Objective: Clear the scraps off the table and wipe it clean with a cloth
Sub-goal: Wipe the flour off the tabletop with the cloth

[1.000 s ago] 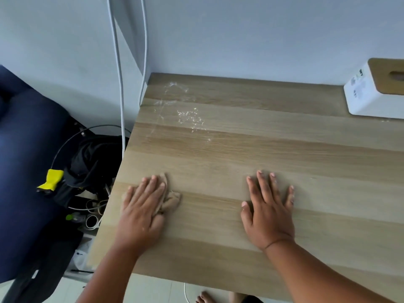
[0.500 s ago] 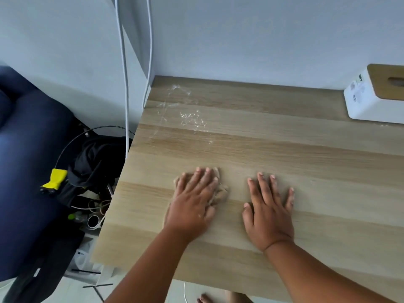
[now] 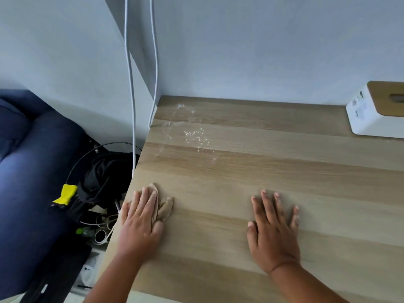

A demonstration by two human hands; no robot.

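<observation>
A crumpled beige cloth (image 3: 164,208) lies on the light wooden table (image 3: 251,176) near its left edge. My left hand (image 3: 141,217) presses flat on the cloth with straight fingers; part of the cloth is hidden under the palm. My right hand (image 3: 273,228) rests flat on the bare tabletop to the right, fingers spread, holding nothing. A patch of wet streaks and droplets (image 3: 190,132) glistens near the table's far left corner.
A white box with a wooden lid (image 3: 376,112) stands at the far right against the wall. Two white cables (image 3: 131,84) hang down beside the table's left edge. Left of the table are a dark blue sofa (image 3: 26,171), a black bag and tangled cords.
My left hand slid the cloth right toward my right hand, then back left to the table's left edge. My right hand stayed in place.
</observation>
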